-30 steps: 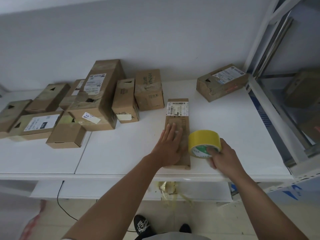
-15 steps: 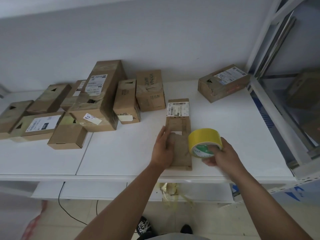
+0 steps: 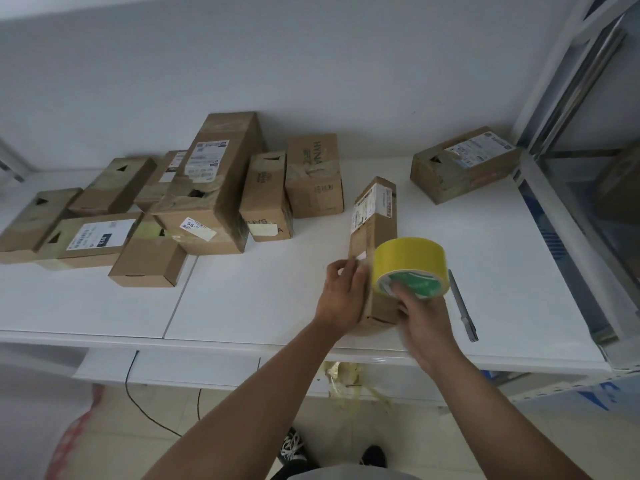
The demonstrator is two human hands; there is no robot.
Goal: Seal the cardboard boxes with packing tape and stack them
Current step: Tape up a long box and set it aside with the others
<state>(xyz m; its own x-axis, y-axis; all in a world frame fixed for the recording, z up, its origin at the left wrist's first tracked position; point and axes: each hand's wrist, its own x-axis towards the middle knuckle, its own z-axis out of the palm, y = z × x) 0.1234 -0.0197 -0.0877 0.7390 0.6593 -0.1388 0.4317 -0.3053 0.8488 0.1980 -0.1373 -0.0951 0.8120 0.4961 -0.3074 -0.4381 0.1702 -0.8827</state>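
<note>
step: prepping 1 narrow cardboard box (image 3: 375, 233) near table (image 3: 242, 306) front edge, tipped on its side | left hand (image 3: 341, 292) gripping it | right hand (image 3: 420, 315) holding yellow tape roll (image 3: 408, 263) against it | next: probably find tape end, stick it on the seam

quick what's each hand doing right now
Left hand: grips the long narrow cardboard box, tipped on its edge.
Right hand: holds the yellow roll of packing tape.
</note>
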